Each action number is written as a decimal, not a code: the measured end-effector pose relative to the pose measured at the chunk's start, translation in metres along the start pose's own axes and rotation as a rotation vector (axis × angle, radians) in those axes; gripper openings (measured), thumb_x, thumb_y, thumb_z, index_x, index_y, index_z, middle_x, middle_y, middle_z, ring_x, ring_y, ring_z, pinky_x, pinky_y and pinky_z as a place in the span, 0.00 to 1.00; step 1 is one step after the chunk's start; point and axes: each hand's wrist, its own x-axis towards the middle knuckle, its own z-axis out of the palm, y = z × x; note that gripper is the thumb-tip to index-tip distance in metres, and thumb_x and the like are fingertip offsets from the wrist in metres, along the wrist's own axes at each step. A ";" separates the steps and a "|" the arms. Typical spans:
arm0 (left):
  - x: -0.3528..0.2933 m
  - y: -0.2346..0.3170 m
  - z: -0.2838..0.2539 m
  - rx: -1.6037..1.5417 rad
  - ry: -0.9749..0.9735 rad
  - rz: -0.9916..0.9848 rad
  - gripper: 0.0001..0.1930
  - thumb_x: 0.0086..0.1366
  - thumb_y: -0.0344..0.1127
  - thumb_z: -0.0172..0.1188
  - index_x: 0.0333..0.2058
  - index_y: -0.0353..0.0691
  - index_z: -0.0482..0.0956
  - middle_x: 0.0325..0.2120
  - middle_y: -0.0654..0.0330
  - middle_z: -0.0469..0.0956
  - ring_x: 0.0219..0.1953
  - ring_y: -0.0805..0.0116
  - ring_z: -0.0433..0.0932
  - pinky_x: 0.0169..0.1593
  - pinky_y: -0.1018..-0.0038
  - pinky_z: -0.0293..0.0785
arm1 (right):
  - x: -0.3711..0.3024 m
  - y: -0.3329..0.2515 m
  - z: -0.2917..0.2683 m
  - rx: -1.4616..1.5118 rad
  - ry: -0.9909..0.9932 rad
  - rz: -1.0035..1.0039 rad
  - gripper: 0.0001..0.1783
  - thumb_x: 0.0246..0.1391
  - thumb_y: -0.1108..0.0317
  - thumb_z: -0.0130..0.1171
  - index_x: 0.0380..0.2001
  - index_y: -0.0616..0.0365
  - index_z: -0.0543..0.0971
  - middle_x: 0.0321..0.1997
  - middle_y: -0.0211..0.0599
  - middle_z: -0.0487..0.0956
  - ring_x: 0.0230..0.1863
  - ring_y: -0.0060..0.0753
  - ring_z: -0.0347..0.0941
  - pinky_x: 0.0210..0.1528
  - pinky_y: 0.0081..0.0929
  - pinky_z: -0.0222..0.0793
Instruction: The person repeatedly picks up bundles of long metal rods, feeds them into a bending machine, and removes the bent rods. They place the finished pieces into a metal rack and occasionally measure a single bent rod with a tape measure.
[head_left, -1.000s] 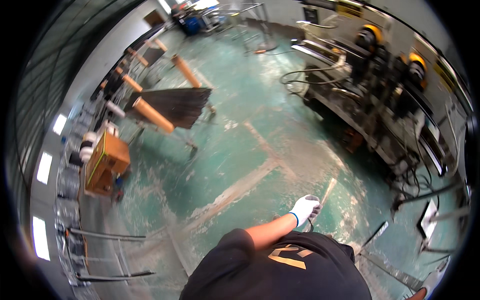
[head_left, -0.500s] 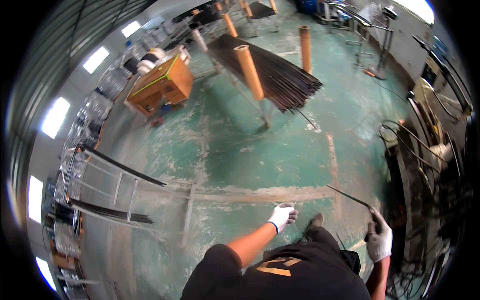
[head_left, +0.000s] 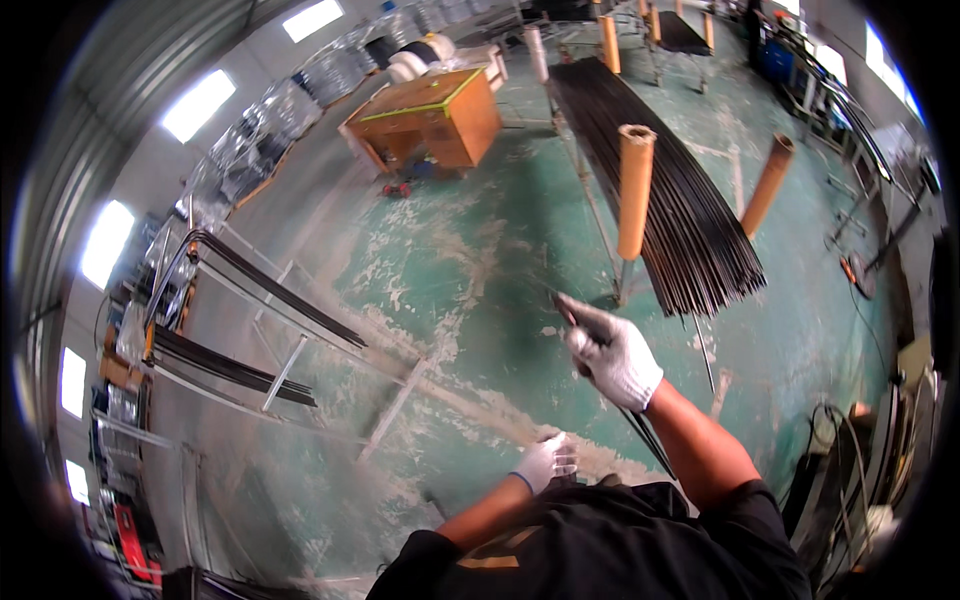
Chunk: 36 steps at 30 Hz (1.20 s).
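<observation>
My right hand [head_left: 615, 355], in a white knit glove with a greyish palm, is closed round long thin black strips [head_left: 648, 440]. A short dark end sticks out past the thumb and finger, and the other part trails below the wrist toward my body. How many strips it holds I cannot make out. My left hand [head_left: 546, 463], gloved in white with a blue cuff, hangs low in front of my shirt, fingers loosely bent and apart. Nothing shows in it. Ahead to the right, many similar black strips [head_left: 680, 190] lie side by side on a rack, with one hanging below the end.
Orange-brown tubes [head_left: 635, 190] stand upright beside the rack. At the left, a low metal frame [head_left: 290, 370] carries more black strips [head_left: 270, 280]. A wooden desk [head_left: 470, 120] stands farther back. Machinery and cables [head_left: 845, 450] line the right side.
My right hand has swung up and leftward to the front, carrying the strips. The view has turned right, bringing the strip rack nearer. My left hand stays low near my body.
</observation>
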 end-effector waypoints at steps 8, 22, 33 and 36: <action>0.111 0.201 0.001 -0.362 -0.227 -0.057 0.20 0.81 0.56 0.47 0.46 0.43 0.74 0.43 0.50 0.81 0.46 0.47 0.81 0.52 0.47 0.79 | 0.250 -0.081 -0.002 0.316 0.112 -0.404 0.29 0.76 0.63 0.50 0.74 0.64 0.64 0.23 0.21 0.68 0.15 0.13 0.58 0.16 0.16 0.53; 0.233 0.704 -0.031 -0.376 0.678 0.822 0.09 0.74 0.42 0.64 0.36 0.47 0.77 0.17 0.70 0.68 0.13 0.78 0.62 0.17 0.78 0.56 | 0.670 0.021 -0.136 0.502 0.558 -0.258 0.09 0.59 0.76 0.55 0.43 0.56 0.72 0.27 0.34 0.76 0.21 0.31 0.75 0.22 0.27 0.72; 0.408 0.949 -0.003 -0.360 0.871 0.958 0.06 0.70 0.31 0.66 0.37 0.40 0.76 0.21 0.66 0.71 0.17 0.77 0.67 0.18 0.79 0.60 | 1.053 0.125 -0.243 -0.118 0.615 0.236 0.22 0.71 0.50 0.60 0.44 0.63 0.81 0.25 0.32 0.75 0.19 0.21 0.66 0.22 0.29 0.64; 0.462 0.999 -0.022 -0.361 0.920 0.981 0.05 0.70 0.29 0.65 0.39 0.38 0.77 0.24 0.66 0.72 0.20 0.77 0.70 0.21 0.79 0.63 | 1.148 0.139 -0.252 -0.293 0.621 0.189 0.24 0.71 0.49 0.59 0.39 0.66 0.81 0.27 0.38 0.78 0.26 0.29 0.69 0.33 0.33 0.69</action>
